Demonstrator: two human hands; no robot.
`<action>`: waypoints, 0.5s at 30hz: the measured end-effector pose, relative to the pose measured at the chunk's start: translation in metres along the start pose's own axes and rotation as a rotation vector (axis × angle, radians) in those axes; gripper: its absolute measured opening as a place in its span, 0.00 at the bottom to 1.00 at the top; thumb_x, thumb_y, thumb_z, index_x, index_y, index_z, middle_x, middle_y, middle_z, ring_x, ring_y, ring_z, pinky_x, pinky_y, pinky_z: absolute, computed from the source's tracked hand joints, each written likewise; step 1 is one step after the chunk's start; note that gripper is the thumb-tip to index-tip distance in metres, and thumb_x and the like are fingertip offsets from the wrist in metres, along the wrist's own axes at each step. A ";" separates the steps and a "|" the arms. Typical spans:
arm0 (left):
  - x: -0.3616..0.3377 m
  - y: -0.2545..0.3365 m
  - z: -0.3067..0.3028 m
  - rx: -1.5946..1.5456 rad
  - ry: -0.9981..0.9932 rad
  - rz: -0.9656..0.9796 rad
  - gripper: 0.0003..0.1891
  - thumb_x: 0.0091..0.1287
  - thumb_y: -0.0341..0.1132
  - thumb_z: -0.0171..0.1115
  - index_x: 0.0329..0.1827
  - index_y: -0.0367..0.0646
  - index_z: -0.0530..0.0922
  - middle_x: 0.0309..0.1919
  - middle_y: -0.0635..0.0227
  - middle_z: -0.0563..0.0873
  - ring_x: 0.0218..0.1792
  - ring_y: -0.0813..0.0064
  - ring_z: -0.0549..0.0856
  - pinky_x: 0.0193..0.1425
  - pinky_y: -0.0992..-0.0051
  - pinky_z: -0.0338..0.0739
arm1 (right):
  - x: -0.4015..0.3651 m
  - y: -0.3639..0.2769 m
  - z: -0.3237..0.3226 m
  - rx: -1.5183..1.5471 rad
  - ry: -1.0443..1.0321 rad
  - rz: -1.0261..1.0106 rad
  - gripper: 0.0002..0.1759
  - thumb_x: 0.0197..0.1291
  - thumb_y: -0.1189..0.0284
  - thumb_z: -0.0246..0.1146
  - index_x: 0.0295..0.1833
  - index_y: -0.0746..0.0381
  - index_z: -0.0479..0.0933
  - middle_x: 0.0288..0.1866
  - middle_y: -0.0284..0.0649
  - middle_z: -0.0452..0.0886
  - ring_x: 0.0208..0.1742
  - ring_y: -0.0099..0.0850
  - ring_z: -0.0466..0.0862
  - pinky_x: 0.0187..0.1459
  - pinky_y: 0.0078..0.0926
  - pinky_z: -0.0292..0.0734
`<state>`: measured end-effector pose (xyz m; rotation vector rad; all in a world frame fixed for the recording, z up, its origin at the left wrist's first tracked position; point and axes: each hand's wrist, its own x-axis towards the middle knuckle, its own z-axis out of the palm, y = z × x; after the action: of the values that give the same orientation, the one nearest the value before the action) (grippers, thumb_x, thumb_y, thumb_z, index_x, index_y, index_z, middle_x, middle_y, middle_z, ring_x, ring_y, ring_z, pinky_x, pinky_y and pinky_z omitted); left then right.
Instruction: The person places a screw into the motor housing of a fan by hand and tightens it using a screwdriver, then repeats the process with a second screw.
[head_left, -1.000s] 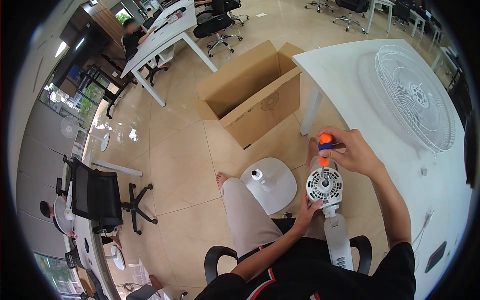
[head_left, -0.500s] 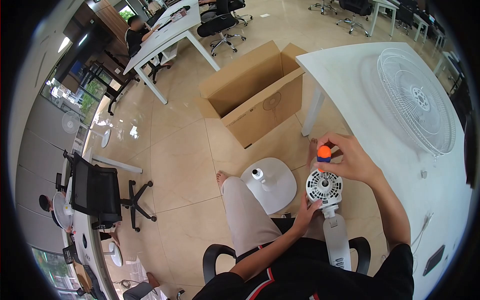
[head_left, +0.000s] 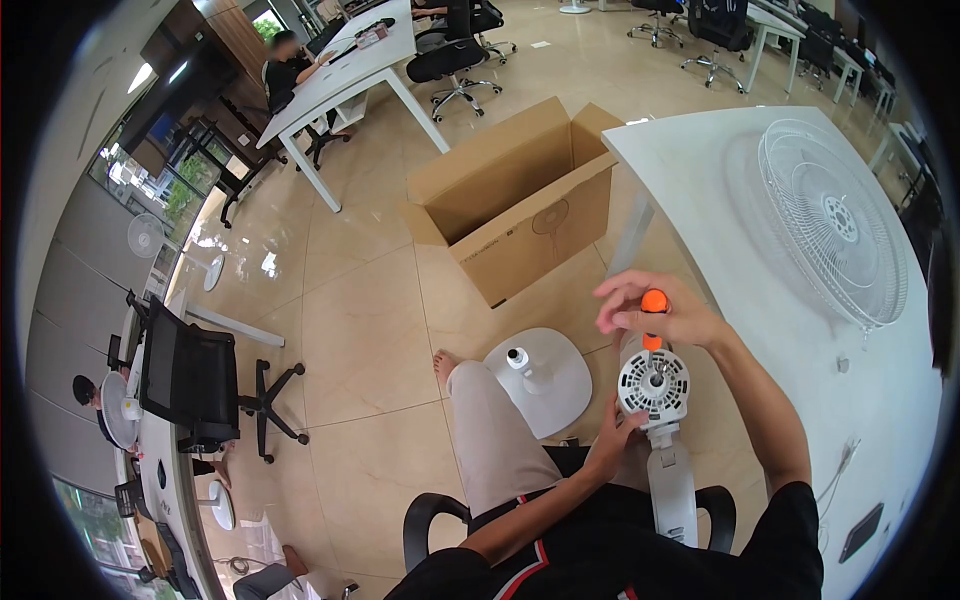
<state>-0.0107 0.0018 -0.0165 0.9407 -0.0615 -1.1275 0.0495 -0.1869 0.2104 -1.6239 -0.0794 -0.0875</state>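
Note:
A screwdriver [head_left: 655, 301] with an orange handle is in my right hand [head_left: 688, 314], between the thumb and the palm side, with the other fingers reaching left past it. Its tip end points down at the face of a white fan motor housing [head_left: 654, 386] with dark slots. Whether the tip touches a screw is too small to tell. My left hand [head_left: 612, 445] is wrapped around the housing's lower left side. Below the housing a white neck and pole [head_left: 673, 490] run down to my lap. A white fan base [head_left: 548, 395] stands on the floor beside my leg.
At right, a white table [head_left: 720, 190] carries a fan grille [head_left: 836, 225], a cable [head_left: 842, 465] and a phone [head_left: 862, 532]. An open cardboard box [head_left: 540, 235] stands ahead on the floor. An office chair [head_left: 190, 380] is at left; other people sit at desks.
My right hand's fingers have swung left and opened out around the screwdriver handle, which now shows more orange. The left hand stays on the housing. The view has shifted slightly.

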 end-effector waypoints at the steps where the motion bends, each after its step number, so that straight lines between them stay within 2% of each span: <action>1: 0.000 0.001 0.002 -0.007 0.001 0.010 0.51 0.68 0.45 0.72 0.88 0.46 0.48 0.75 0.60 0.69 0.72 0.64 0.74 0.72 0.60 0.74 | -0.004 -0.017 0.000 0.014 0.016 0.079 0.04 0.70 0.74 0.68 0.46 0.63 0.84 0.31 0.33 0.84 0.30 0.26 0.84 0.37 0.28 0.83; 2: -0.001 0.001 0.003 -0.002 0.011 0.007 0.51 0.68 0.45 0.73 0.88 0.46 0.48 0.75 0.60 0.69 0.72 0.64 0.74 0.72 0.60 0.74 | -0.006 -0.025 0.001 0.033 0.032 0.161 0.04 0.72 0.74 0.67 0.47 0.63 0.85 0.30 0.32 0.84 0.28 0.25 0.83 0.36 0.26 0.83; 3: -0.005 0.003 0.007 0.004 0.023 -0.002 0.51 0.68 0.44 0.73 0.88 0.46 0.48 0.75 0.60 0.69 0.72 0.64 0.74 0.73 0.61 0.73 | -0.007 -0.021 -0.001 0.023 0.022 0.173 0.04 0.72 0.74 0.67 0.42 0.63 0.84 0.28 0.32 0.82 0.26 0.24 0.82 0.33 0.26 0.81; 5: -0.008 0.006 0.011 0.009 0.036 -0.009 0.52 0.67 0.44 0.73 0.88 0.47 0.48 0.75 0.60 0.69 0.72 0.64 0.74 0.73 0.61 0.72 | -0.012 -0.011 -0.010 0.005 0.004 0.195 0.11 0.72 0.72 0.68 0.34 0.64 0.82 0.24 0.33 0.80 0.20 0.22 0.78 0.26 0.24 0.77; 8: -0.003 0.007 0.013 0.010 0.027 -0.010 0.53 0.67 0.44 0.73 0.88 0.47 0.48 0.75 0.60 0.69 0.71 0.64 0.74 0.73 0.61 0.71 | -0.017 0.010 -0.014 0.181 0.002 0.221 0.20 0.72 0.71 0.66 0.23 0.61 0.74 0.17 0.31 0.73 0.16 0.20 0.72 0.21 0.23 0.69; 11: 0.002 0.001 0.009 0.018 0.037 -0.024 0.52 0.67 0.44 0.73 0.88 0.48 0.47 0.75 0.59 0.69 0.71 0.64 0.74 0.72 0.61 0.72 | -0.014 0.011 -0.012 0.265 0.082 0.205 0.25 0.71 0.70 0.65 0.19 0.59 0.67 0.14 0.30 0.68 0.14 0.20 0.68 0.20 0.23 0.64; 13: 0.004 -0.002 0.008 0.025 0.051 -0.035 0.52 0.67 0.44 0.72 0.88 0.48 0.47 0.74 0.59 0.69 0.71 0.64 0.74 0.72 0.62 0.72 | -0.012 0.020 -0.018 0.296 0.194 0.199 0.24 0.71 0.72 0.62 0.19 0.59 0.65 0.13 0.32 0.68 0.13 0.21 0.67 0.18 0.24 0.64; 15: 0.003 -0.001 0.012 0.043 0.075 -0.016 0.45 0.70 0.43 0.69 0.85 0.48 0.52 0.72 0.62 0.72 0.70 0.67 0.76 0.73 0.61 0.73 | -0.012 0.023 -0.016 0.259 0.308 0.190 0.24 0.70 0.72 0.60 0.19 0.59 0.64 0.13 0.33 0.67 0.13 0.21 0.67 0.17 0.24 0.62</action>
<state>-0.0164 -0.0081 -0.0109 1.0223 -0.0173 -1.1082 0.0398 -0.2042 0.1876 -1.3361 0.2891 -0.1725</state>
